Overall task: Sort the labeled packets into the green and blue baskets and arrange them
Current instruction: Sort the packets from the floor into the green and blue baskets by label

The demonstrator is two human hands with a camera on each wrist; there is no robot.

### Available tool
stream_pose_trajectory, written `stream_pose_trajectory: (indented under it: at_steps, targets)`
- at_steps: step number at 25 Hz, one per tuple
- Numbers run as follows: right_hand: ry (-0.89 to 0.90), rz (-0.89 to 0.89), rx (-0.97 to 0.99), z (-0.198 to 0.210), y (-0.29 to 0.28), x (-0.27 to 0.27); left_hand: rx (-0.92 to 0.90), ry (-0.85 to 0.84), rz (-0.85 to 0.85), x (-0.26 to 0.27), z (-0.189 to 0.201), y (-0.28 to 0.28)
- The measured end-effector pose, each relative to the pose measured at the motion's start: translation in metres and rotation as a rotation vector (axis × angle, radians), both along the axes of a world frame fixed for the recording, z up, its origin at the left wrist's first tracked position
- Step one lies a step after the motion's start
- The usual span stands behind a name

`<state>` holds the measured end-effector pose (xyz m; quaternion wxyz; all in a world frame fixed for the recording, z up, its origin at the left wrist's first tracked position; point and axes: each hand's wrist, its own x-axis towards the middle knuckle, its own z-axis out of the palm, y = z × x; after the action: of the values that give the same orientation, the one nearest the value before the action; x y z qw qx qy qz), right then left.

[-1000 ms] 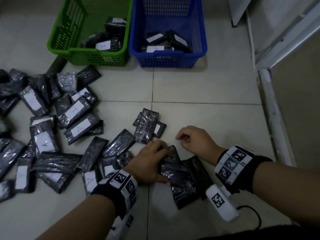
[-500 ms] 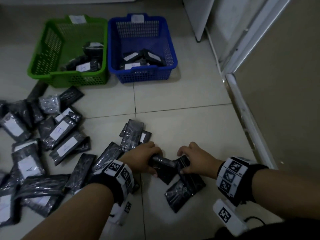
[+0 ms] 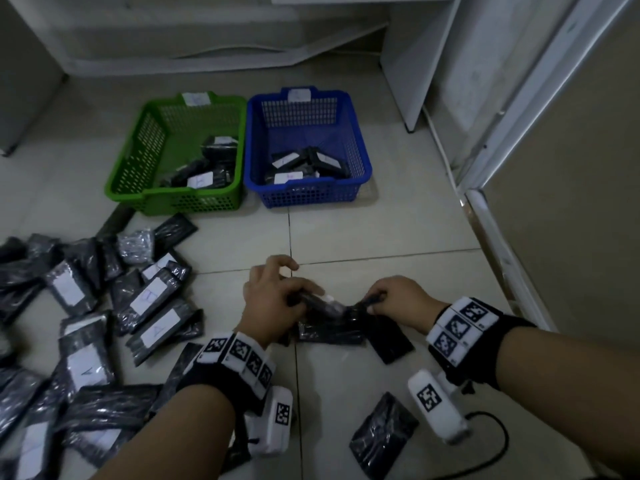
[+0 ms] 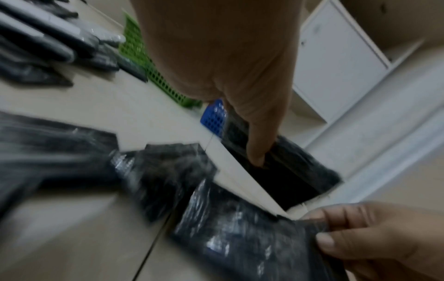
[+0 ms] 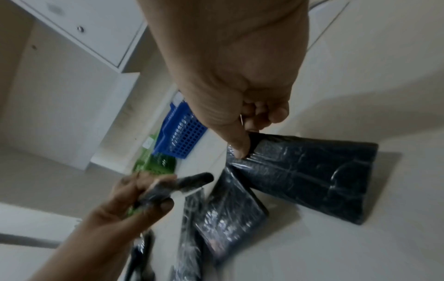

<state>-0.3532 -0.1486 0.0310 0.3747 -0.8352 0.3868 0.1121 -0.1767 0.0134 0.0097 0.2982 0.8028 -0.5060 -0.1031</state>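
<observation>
Your left hand [image 3: 273, 299] now lifts packet [image 3: 320, 303] off floor; right hand [image 3: 398, 301] pinches second packet's [image 5: 310, 173] corner. Baskets at 12 o'clock: green basket [image 3: 145, 195], blue basket [image 3: 360, 174]. Read labels next.

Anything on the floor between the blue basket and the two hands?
No. In the head view, only bare tile and a grout line lie between the blue basket and the left hand and right hand, which each hold a dark packet.

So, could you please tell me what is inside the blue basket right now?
The blue basket holds a few dark packets with white labels, bunched near its front wall. The label writing is too small to read, and anything beneath them is covered.
</observation>
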Motion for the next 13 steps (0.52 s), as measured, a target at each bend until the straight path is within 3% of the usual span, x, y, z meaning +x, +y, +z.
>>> stream_pose_trajectory:
  at_steps: [2, 5, 9, 13]
  targets:
    - [-0.193, -0.128, 0.076, 0.017, -0.011, 0.015, -0.065, -0.073, 0.151, 0.015, 0.01, -0.005]
    - [-0.462, -0.186, 0.249, 0.039, -0.019, 0.035, -0.241, -0.041, 0.19, 0.035, 0.015, -0.01]
    - [-0.605, -0.159, 0.301, 0.042, -0.019, 0.06, -0.36, 0.19, 0.289, 0.047, 0.026, -0.014]
    - [-0.604, -0.221, 0.224, 0.033, -0.018, 0.074, -0.345, 0.404, 0.224, 0.059, 0.031, -0.013]
